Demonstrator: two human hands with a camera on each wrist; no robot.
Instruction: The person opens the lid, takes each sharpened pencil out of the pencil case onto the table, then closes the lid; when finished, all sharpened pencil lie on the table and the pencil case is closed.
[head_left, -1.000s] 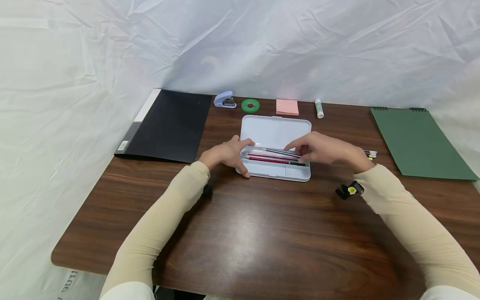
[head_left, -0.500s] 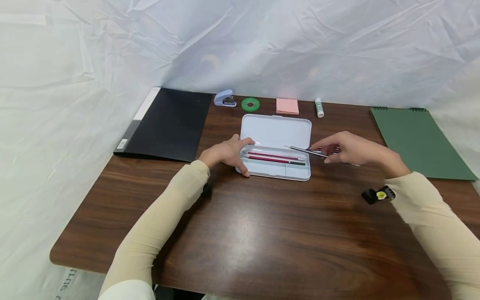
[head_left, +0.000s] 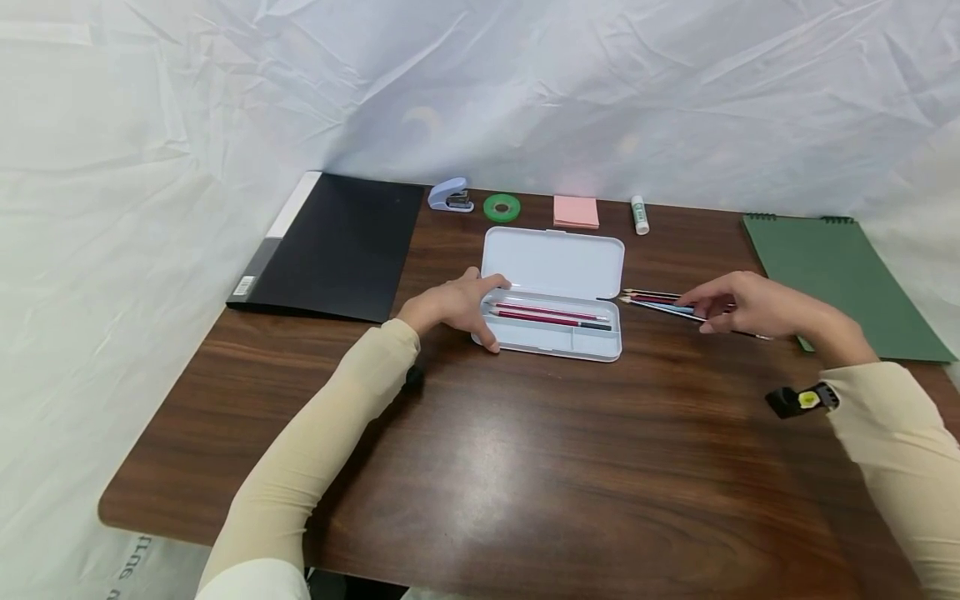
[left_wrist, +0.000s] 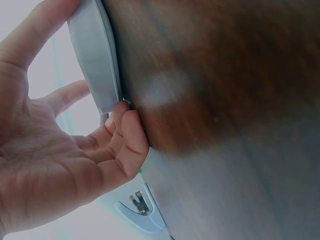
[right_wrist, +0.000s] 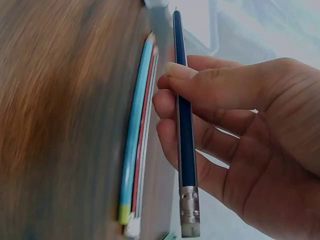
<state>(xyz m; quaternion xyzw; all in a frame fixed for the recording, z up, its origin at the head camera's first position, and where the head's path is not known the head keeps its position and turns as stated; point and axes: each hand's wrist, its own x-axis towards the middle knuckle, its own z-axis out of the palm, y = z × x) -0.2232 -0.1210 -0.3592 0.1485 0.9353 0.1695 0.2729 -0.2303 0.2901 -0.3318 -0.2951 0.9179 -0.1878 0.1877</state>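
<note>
**— What have you got in your right hand?**

— My right hand point(head_left: 742, 302) pinches a dark blue pencil point(right_wrist: 183, 131) between thumb and fingers. It is low over the table point(head_left: 525, 467), just right of the pencil case point(head_left: 553, 308). Other pencils point(head_left: 654, 302) lie there in a row. I think I should lay mine down flat beside them, tip pointing the same way, and let go softly so it does not roll.

**— And your other hand?**

— My left hand point(head_left: 450, 307) holds the left end of the case, thumb on the near edge and fingers curled over the top, so the case stays put.

**— What is in the case?**

— Its lid point(head_left: 555, 260) lies open at the back. In the tray there are a few pencils, red and pink ones point(head_left: 551, 315). The small box part at the front looks bare.
</note>
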